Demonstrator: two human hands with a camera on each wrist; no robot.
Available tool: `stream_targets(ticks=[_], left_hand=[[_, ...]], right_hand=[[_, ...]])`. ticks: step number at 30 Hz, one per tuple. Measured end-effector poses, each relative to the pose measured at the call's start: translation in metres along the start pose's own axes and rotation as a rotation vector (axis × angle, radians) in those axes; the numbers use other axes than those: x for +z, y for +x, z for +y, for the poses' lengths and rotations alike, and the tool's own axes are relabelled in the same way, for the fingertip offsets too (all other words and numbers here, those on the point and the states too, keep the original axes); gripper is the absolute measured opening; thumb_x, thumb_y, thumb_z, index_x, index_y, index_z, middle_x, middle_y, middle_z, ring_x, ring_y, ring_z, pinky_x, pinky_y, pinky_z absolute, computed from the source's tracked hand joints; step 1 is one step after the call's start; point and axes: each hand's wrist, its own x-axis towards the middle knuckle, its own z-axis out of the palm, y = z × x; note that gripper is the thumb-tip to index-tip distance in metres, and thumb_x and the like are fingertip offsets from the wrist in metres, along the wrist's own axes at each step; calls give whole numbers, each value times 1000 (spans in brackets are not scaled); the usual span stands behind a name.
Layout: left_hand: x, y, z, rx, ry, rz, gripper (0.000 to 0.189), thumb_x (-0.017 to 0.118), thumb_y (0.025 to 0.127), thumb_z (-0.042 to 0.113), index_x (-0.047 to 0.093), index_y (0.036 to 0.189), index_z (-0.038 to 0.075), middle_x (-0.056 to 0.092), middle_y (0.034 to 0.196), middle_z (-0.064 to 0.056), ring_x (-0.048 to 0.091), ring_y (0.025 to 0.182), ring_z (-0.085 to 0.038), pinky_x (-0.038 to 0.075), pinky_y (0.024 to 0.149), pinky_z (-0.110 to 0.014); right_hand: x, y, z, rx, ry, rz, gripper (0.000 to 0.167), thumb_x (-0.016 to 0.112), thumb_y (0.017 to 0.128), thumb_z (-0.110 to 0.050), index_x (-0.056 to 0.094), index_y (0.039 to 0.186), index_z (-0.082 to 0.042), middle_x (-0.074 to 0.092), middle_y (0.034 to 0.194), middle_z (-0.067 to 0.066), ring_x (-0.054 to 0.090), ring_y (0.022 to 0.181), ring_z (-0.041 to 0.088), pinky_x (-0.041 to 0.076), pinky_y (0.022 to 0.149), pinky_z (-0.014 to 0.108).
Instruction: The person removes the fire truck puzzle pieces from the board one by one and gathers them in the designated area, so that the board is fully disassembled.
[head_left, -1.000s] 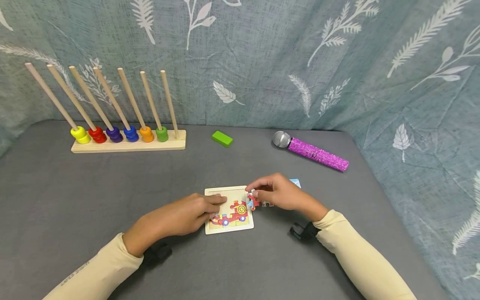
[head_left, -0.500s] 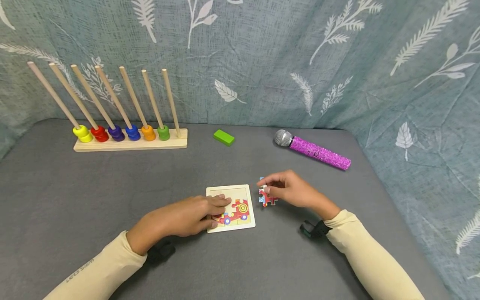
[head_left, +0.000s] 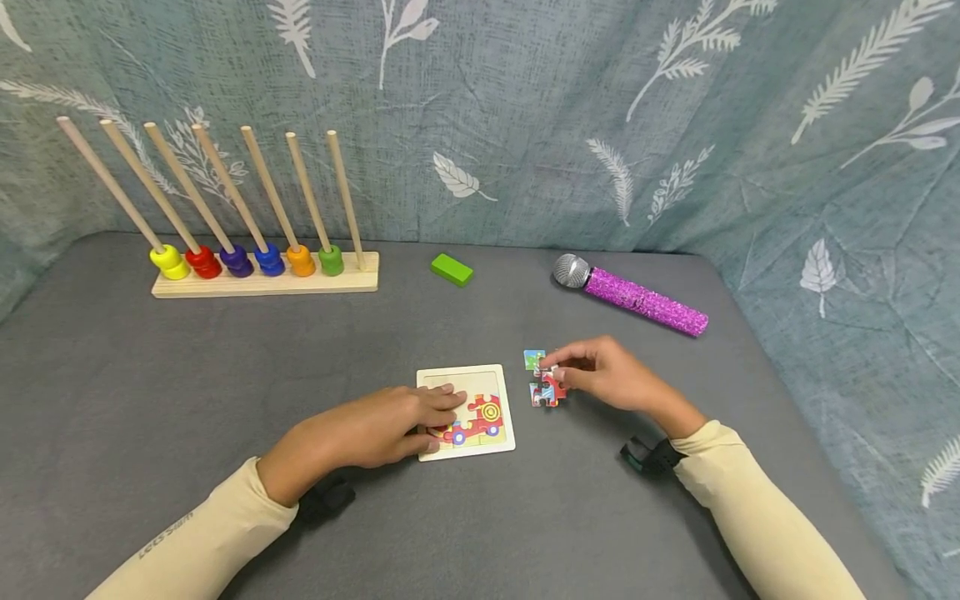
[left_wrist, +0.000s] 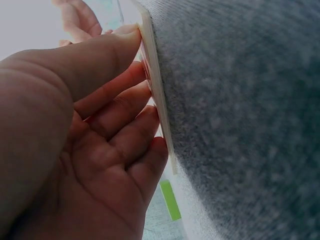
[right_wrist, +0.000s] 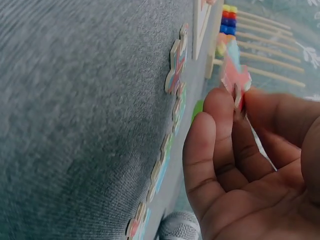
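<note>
A square wooden puzzle tray (head_left: 510,417) lies on the grey table, partly filled with pieces that picture a red vehicle with blue wheels. My left hand (head_left: 397,425) rests its fairly straight fingers on the tray's left part, hiding some of the picture. In the left wrist view the thumb (left_wrist: 107,52) touches the tray's edge. To the right of the tray, my right hand (head_left: 611,375) pinches a red puzzle piece (right_wrist: 236,75) between thumb and fingertips, raised off the table. Loose pieces lie below and beside this hand, among them a green and blue puzzle piece (head_left: 534,358).
A wooden bead stand (head_left: 262,286) with tall pegs and coloured beads is at the back left. Behind the tray lies a green block (head_left: 452,269). A glittery purple microphone (head_left: 645,298) lies at the back right. A patterned curtain (head_left: 510,125) hangs behind the table.
My right hand has moved right, from the tray's right edge to above the loose pieces, still pinching a red piece. The left hand stays on the tray.
</note>
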Motion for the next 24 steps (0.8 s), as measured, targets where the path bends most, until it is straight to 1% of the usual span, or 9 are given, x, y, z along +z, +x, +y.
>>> stream_targets(ticks=[4,6,12,18,24], left_hand=[[0,-1,0,-6,-6,-3,35,64,94,9,62,127,-4,49,143,-16,43,133,-33,40,101,-50],[0,-1,0,-8,-8,-7,35,64,95,9,62,127,-4,48,143,-16,42,133,-33,39,102,-50],[0,-1,-1,-3,-22,-15,34,63,95,10,63,126,-3,48,143,-17,42,134,-33,38,103,-49],[1,1,0,-7,-6,-13,33,63,95,11,64,125,-1,48,143,-17,42,133,-33,40,102,-49],[1,0,0,-29,-20,-25,36,64,95,11,62,128,-2,46,144,-17,40,135,-33,39,102,-49]], right_hand=[[-1,-1,2,-26,8,-15,23,54,94,5,70,111,7,68,95,10,62,79,15,56,73,34],[-1,0,2,-27,-8,-13,23,54,94,6,70,110,7,68,94,10,62,78,15,56,72,34],[-3,-1,5,18,-50,11,21,58,93,4,69,110,7,70,95,11,63,78,11,54,72,27],[-10,-7,11,27,-95,40,19,60,92,2,72,106,4,70,89,6,63,74,13,51,65,25],[-15,-10,12,60,-110,18,19,60,92,1,72,105,3,70,83,3,63,71,15,51,62,26]])
